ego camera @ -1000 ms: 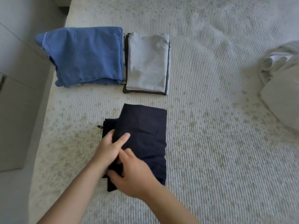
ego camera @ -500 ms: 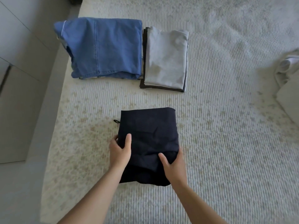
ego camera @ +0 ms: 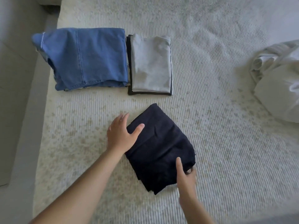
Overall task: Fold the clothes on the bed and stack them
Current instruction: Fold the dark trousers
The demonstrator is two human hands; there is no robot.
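On the bed (ego camera: 210, 78), covered by a pale ribbed spread, a folded dark navy garment (ego camera: 159, 147) lies turned at an angle, one corner pointing away from the person and another toward the near edge. Both hands are on it. The left hand (ego camera: 120, 135) sits at its left edge with the thumb laid over the top of the fabric and the fingers reaching past the edge; whether those fingers go under the cloth or merely lie on the spread I cannot tell. The right hand (ego camera: 186, 177) grips the near right corner, thumb on top and the other fingers hidden beneath the fabric, so it holds the garment in a pinch. Both forearms are bare and enter from the bottom of the view.

Farther up the bed, well apart from the navy piece, lie two neat piles side by side, nearly touching. To the left, folded blue jeans (ego camera: 87, 59) top a stack close to the bed's left edge. Just beside them, a folded grey shirt (ego camera: 150, 63) rests on a black garment (ego camera: 130, 91) whose edge shows at the left and bottom. At the far right lies a rumpled heap of white and pale grey clothes (ego camera: 278, 78), unfolded.
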